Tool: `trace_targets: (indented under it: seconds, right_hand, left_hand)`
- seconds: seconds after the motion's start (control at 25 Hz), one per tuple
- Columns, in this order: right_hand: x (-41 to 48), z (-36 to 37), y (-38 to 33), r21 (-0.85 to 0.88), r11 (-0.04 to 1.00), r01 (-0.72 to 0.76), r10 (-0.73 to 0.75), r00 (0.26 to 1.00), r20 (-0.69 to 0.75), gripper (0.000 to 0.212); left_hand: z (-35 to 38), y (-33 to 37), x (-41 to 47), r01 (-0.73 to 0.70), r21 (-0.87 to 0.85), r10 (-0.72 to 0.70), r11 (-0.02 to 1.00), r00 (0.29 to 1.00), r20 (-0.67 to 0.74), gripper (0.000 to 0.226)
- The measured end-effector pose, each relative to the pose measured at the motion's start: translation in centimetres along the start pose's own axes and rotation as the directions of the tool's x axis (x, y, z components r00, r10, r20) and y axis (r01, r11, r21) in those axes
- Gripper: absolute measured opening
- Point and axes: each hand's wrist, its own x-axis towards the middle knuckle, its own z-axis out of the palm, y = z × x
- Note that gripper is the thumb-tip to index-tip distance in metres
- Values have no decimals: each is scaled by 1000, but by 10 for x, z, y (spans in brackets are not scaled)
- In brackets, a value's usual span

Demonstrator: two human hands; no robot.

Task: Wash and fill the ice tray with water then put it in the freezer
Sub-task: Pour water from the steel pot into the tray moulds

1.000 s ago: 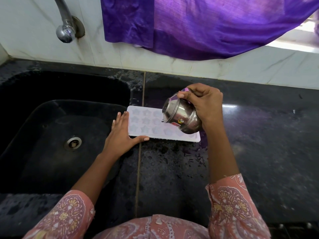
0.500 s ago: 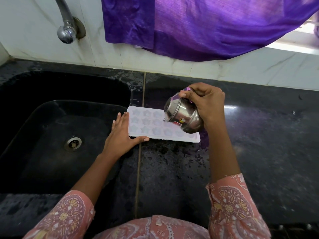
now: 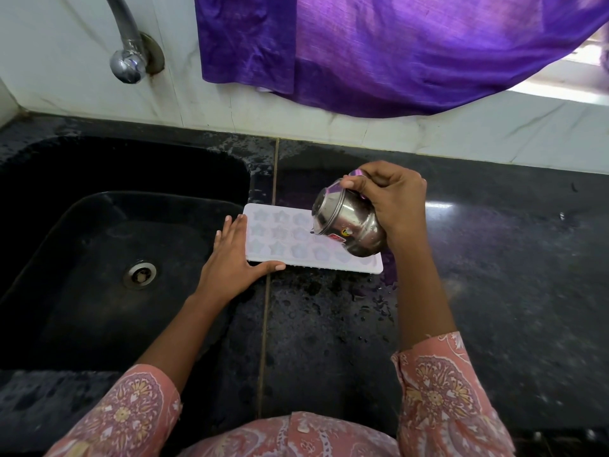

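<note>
A white ice tray (image 3: 290, 240) with star-shaped cells lies flat on the black counter, just right of the sink. My left hand (image 3: 232, 262) rests flat against its left end, fingers spread, thumb along the tray's front edge. My right hand (image 3: 390, 201) grips a small round steel pot (image 3: 349, 222) by its rim and holds it tipped to the left over the tray's middle. A thin stream of water falls from the pot's mouth into a cell. The pot hides part of the tray's right half.
A black sink (image 3: 99, 258) with a drain (image 3: 140, 274) lies to the left. A steel tap (image 3: 128, 61) hangs from the white wall above it. A purple cloth (image 3: 379, 51) drapes over the wall. The counter (image 3: 494, 275) is wet near the tray.
The pot has shifted slightly along the tray while staying tipped. My left hand has stayed against the tray's left end.
</note>
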Motion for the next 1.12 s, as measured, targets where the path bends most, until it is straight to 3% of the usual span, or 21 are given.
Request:
trace_targets:
  seconds: [0.96,1.12]
  right_hand:
    - [-1,5,8,-34,999,-17,16,1000,-8,13]
    - [-2,7,11,57,996,-62,64,998,-22,13]
  left_hand:
    - [0,-1,0,-8,1,8,1000,1000,6,119]
    - [0,0,-1,-7,1,7,1000,1000,7,120]
